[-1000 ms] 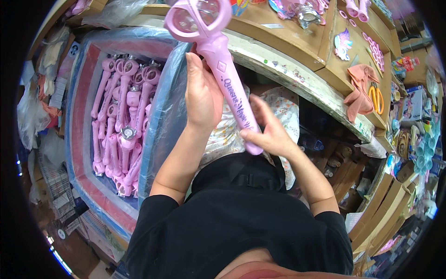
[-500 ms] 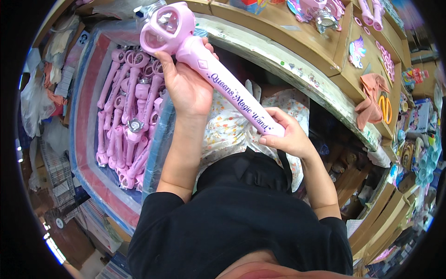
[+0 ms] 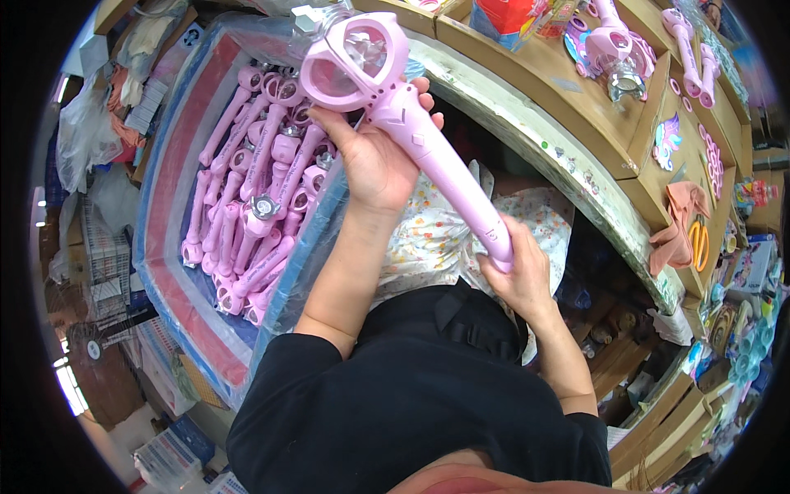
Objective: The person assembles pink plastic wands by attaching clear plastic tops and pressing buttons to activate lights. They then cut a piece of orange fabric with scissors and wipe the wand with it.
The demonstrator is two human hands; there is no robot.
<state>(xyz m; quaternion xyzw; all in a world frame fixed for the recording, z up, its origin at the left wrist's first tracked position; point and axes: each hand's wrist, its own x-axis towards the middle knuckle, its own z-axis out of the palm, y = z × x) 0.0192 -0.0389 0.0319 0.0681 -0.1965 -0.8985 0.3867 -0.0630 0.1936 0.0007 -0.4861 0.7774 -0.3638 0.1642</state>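
Observation:
A pink toy wand (image 3: pixel 451 174) slants across in front of me, its openwork head with a clear gem shape inside at the upper left. My left hand (image 3: pixel 380 165) is closed round the shaft just below that head, thumb on the near side and fingertips showing beyond it. The lower end sits in my right hand (image 3: pixel 527 267), gripped between thumb and fingers. The side of the shaft facing me is mostly plain pink. Left of my forearm, several similar wands (image 3: pixel 257 156) lie heaped in a container lined with striped plastic (image 3: pixel 156 235).
A worktable edge (image 3: pixel 539 132) curves along the far right, with cardboard trays on it. These hold more pink wand parts (image 3: pixel 611 41), a winged ornament (image 3: pixel 666 142), a salmon cloth (image 3: pixel 679 226) and orange-handled scissors (image 3: pixel 699 244). Plastic bags (image 3: pixel 86 148) hang at the left.
The wand has been turned about its length, so the lettered side no longer faces me. In the picture, it and both hands sit farther right and slightly lower; the surroundings have shifted too.

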